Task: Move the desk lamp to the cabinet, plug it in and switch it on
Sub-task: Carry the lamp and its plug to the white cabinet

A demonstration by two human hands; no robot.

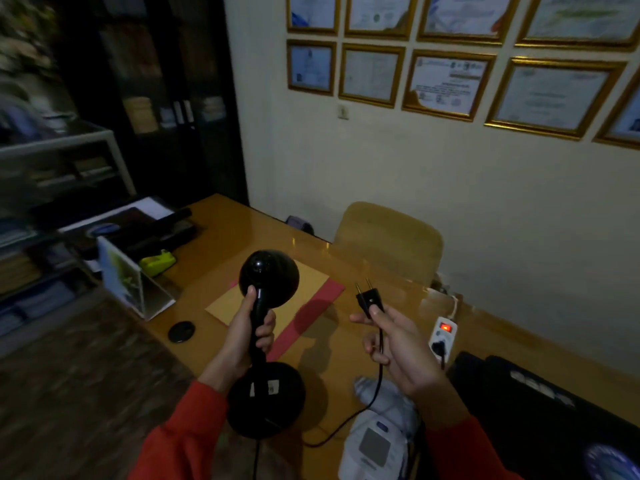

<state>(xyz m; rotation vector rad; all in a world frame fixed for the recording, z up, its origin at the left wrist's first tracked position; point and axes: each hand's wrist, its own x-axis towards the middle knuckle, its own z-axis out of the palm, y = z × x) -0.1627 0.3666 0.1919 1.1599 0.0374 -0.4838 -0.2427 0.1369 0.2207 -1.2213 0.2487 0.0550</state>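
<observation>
Head view: hands gripping lamp, plug

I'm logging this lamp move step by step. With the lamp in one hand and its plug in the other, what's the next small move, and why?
Probably carry both away from the desk toward the cabinet. The left hand grips the lamp by its stem, lifted clear, and the right hand holds the plug with its prongs bare, so nothing seems to tie the lamp here. The cord hangs slack; mind that it doesn't snag.

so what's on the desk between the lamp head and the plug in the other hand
In the head view, a tan envelope lying over a red sheet fills the desk between the lamp head and the plug.
</observation>
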